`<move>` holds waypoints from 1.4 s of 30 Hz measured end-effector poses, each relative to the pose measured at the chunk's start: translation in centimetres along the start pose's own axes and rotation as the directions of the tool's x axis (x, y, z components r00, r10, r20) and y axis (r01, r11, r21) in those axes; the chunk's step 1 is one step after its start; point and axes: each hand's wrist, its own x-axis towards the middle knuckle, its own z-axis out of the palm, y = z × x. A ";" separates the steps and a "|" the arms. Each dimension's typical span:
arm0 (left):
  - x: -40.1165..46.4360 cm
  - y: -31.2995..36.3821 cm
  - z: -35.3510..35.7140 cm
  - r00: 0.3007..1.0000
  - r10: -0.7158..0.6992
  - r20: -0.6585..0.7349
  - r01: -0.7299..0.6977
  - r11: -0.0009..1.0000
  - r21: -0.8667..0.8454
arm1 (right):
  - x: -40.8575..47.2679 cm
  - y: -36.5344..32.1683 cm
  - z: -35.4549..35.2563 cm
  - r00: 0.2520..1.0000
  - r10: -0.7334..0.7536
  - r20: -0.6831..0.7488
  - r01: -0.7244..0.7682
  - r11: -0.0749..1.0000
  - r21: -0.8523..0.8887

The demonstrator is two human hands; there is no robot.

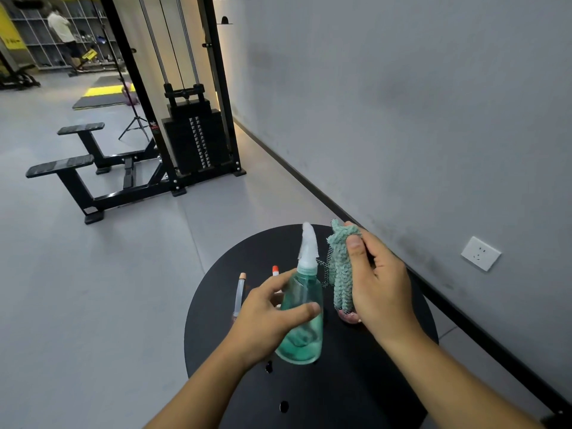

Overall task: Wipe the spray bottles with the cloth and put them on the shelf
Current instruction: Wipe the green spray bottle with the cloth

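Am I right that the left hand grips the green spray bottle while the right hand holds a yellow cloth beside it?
Not quite. The cloth in the right hand is green, not yellow, as the head view shows. The rest stands: the left hand grips the green spray bottle, with the cloth beside it.

Dim, even indoor light with a warm glow along the wall (402, 103), wide-angle edge bending, slight softness.

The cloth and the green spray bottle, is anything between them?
Nothing visible. The cloth in the right hand hangs just beside the green spray bottle held by the left hand, with only a narrow open gap.
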 end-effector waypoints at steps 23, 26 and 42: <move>-0.3 0.6 1.0 1.000 0.004 0.027 0.001 0.982 -0.187 | -1.0 1.8 0.7 0.901 -0.328 0.283 0.402 0.877 -0.265; -0.3 0.8 0.8 0.999 0.028 0.032 -0.019 0.973 -0.232 | -1.0 2.0 0.6 0.883 -0.328 0.335 0.434 0.843 -0.318; -0.5 0.4 0.3 0.983 0.039 0.178 0.010 0.964 -0.265 | -0.9 2.3 0.0 0.739 -0.416 0.530 0.647 0.656 -0.387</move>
